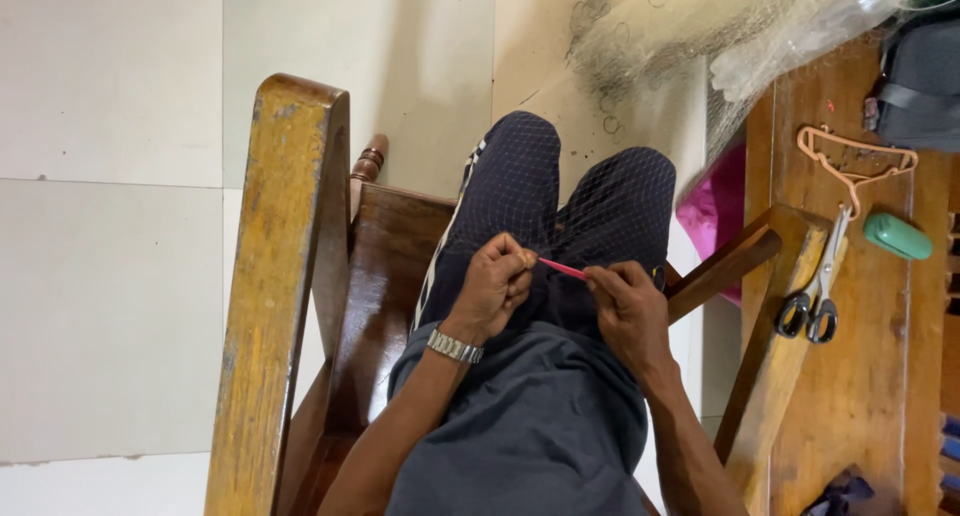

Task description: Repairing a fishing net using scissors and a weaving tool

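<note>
I sit in a wooden chair (285,256) with a fine fishing net (600,191) draped over my dark-trousered knees. My left hand (495,286), with a metal watch at the wrist, pinches the net mesh at my lap. My right hand (628,306) holds a thin pink netting needle (562,268) whose tip points toward my left fingers. The two hands are close together, nearly touching, above my thighs.
A bundle of pale net (720,21) lies piled on the floor ahead. To my right, a wooden table (870,376) carries scissors (815,301), an orange plastic hanger (855,166), a green oblong object (897,236) and a dark bag (925,86). Something pink (712,211) sits beneath it.
</note>
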